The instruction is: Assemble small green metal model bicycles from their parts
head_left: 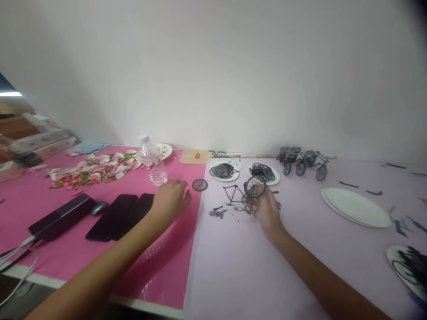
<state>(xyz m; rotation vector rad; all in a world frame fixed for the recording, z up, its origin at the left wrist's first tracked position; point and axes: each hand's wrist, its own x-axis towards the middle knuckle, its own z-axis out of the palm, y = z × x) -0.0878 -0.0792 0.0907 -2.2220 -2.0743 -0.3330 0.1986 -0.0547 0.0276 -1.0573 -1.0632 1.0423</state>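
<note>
My right hand point(269, 212) is closed on a small dark green model bicycle point(233, 195), held above the lilac tabletop. One spoked wheel point(255, 186) is on the bicycle, next to my fingers; at its other end only thin bare frame shows. My left hand point(171, 198) hovers over the pink side with its fingers loosely apart and nothing visible in them. To its right lies a loose spoked wheel point(199, 185), apart from the fingertips. Small dark parts point(217, 213) lie below the bicycle frame.
Behind are two plates, one with wheels point(224, 170), one with dark parts point(263, 172). Several model bicycles point(302, 161) stand back right, near stacked white plates point(358, 206). A water bottle point(151, 162), artificial petals point(96, 169), two phones point(111, 218) and a black box point(63, 218) are left.
</note>
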